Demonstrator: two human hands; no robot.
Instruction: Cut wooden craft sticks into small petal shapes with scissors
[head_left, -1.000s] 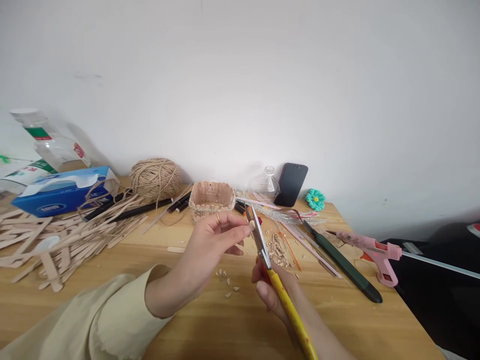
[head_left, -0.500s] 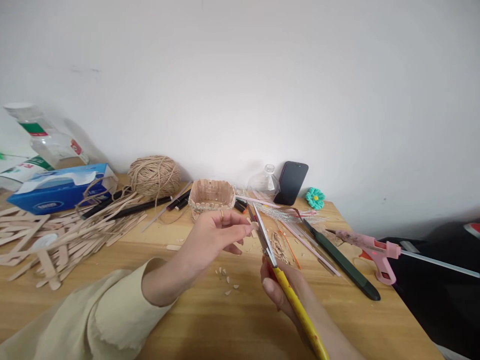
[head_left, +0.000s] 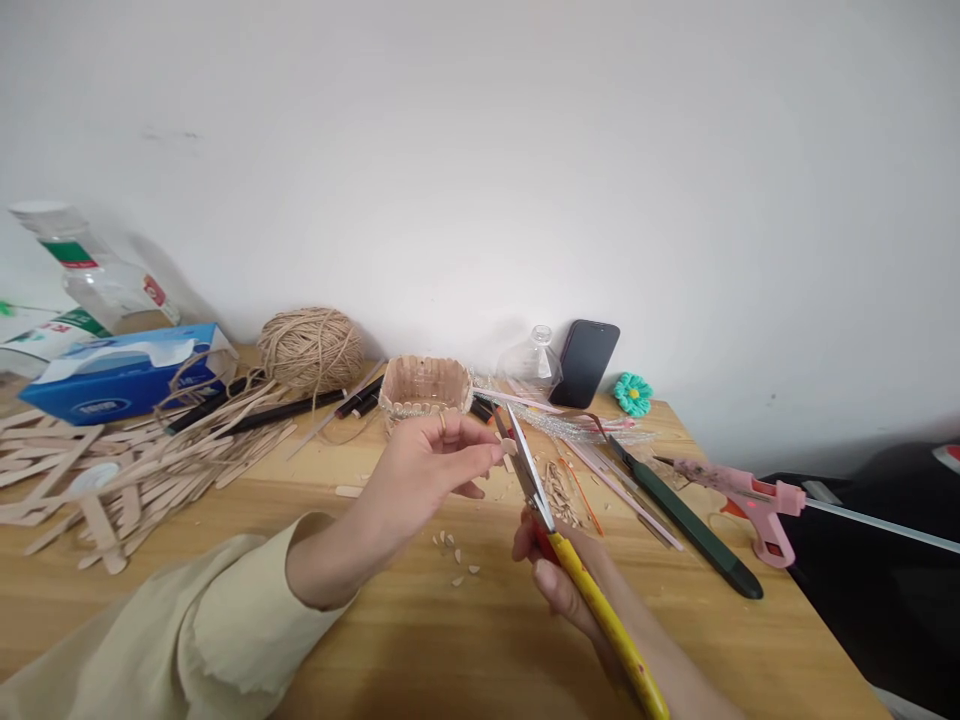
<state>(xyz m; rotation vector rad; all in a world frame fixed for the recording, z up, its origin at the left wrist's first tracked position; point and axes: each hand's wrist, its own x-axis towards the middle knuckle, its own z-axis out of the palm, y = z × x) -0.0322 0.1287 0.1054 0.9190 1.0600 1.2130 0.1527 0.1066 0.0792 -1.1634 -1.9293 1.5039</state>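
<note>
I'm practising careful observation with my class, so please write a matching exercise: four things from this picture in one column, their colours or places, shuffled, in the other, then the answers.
Column 1
1. scissors
2. small wooden piece
3. glue gun
4. ball of twine

Column 2
A. pink, near the right-hand edge of the table
B. tan, left of the basket in the picture
C. pinched in the left hand
D. yellow-handled, held in the right hand

Pairs: 1-D, 2-C, 3-A, 4-B
</note>
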